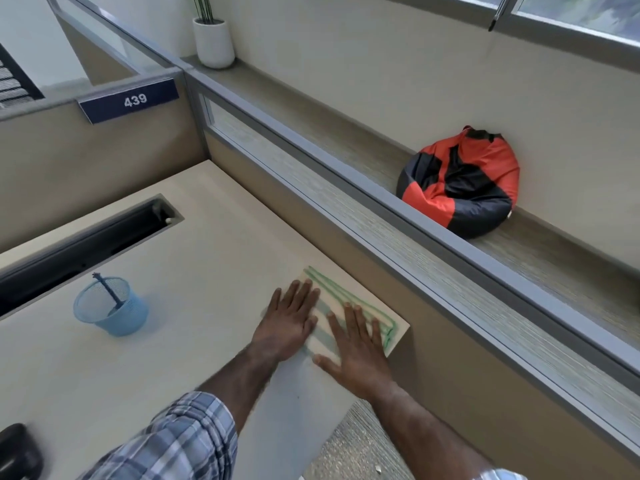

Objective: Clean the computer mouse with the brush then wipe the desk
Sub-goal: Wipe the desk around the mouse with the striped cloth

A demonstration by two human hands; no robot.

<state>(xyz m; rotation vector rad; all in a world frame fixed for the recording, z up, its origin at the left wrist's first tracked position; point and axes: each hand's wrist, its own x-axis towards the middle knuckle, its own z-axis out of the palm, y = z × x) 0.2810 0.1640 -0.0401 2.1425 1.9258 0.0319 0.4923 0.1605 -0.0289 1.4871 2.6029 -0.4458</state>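
Both your hands are flat, fingers spread, no grip closed on anything: your left hand (289, 322) presses palm-down on the near-left part of the folded cloth (349, 308), your right hand (358, 351) lies across its near-right side. The cloth sits at the far right corner of the bench (207, 258), its green-edged layers stacked just inside the bench edge. It looks soft and light, so I'd say it will bunch or unfold if you push from one spot only; flat palms over the middle of the fold should keep the layers together, and pinching a corner would likely let it flop open. The bench top looks smooth, so expect the cloth to slide easily. Further out to the left, well apart from you, stands the blue mesh cup (110, 306) with what may be the brush (107, 291) standing in it. A dark rounded thing (17, 452) at the near-left edge could be the mouse; I can't tell.
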